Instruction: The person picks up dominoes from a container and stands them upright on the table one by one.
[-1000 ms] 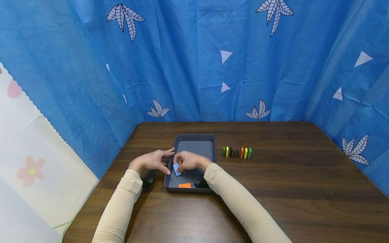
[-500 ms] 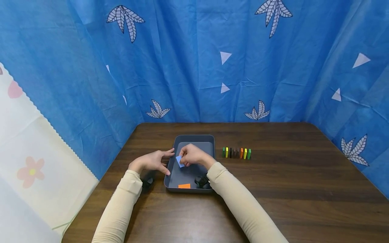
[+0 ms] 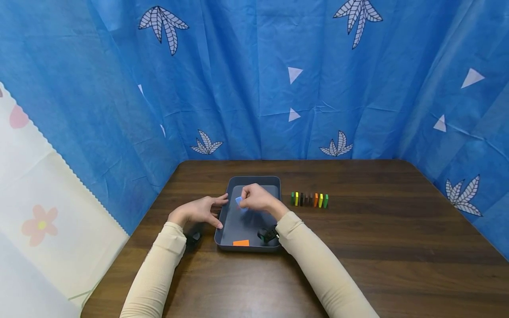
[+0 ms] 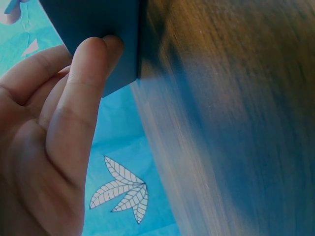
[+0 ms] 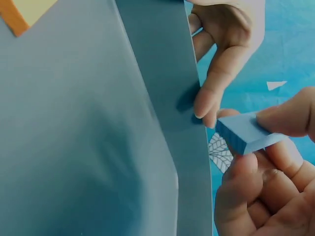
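Observation:
In the head view my right hand (image 3: 258,198) is over the dark grey tray (image 3: 238,230) and pinches a light blue domino (image 3: 238,200) between thumb and fingers. The right wrist view shows this blue domino (image 5: 247,130) lying slantwise in the fingertips, clear of the tray floor. My left hand (image 3: 199,210) stays at the tray's left side, thumb and fingers spread and fairly straight. Its fingertips touch the outer wall of the tray (image 4: 98,19) in the left wrist view. An orange domino (image 3: 241,243) lies inside the tray near its front wall.
Right of the tray, a row of several dominoes stands on edge, among them a green domino (image 3: 326,201), a yellow domino (image 3: 296,198) and an orange domino (image 3: 316,200). The brown wooden table (image 3: 358,265) ends at a blue curtain (image 3: 274,88).
My right hand has carried the blue domino from the tray's left wall up and toward the tray's far middle. The left hand and the orange domino stay where they were.

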The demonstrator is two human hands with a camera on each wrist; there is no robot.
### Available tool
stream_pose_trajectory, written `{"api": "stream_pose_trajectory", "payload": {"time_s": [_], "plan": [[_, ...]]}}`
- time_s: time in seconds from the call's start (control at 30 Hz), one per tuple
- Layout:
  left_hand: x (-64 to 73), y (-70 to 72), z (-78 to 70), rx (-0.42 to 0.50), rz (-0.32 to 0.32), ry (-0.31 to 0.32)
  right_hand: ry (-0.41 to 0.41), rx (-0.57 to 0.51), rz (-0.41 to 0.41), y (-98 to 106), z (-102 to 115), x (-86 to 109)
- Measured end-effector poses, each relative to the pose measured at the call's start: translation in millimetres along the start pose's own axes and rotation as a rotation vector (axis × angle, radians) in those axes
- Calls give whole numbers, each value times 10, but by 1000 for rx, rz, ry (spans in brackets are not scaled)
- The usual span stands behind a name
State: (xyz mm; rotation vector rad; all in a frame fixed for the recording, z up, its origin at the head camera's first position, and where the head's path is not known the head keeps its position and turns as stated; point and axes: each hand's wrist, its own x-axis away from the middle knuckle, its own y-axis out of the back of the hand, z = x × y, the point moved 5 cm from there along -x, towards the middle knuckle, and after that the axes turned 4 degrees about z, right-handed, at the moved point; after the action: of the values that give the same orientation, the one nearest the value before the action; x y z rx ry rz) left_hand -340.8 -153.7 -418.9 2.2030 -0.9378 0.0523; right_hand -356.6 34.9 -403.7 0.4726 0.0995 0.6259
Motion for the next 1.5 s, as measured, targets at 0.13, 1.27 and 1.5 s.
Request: {"api": "stream_pose_trajectory", "payload": {"time_s": [0.13, 1.27, 1.5], "plan": [[-5, 1, 1, -6, -2, 8, 18, -44, 14, 43, 4, 53], [-13, 11, 5, 0, -1, -6, 256, -195, -271, 820, 58, 737], [-22, 1, 19, 14, 0, -8, 325, -222, -374, 1065, 26, 980]]}}
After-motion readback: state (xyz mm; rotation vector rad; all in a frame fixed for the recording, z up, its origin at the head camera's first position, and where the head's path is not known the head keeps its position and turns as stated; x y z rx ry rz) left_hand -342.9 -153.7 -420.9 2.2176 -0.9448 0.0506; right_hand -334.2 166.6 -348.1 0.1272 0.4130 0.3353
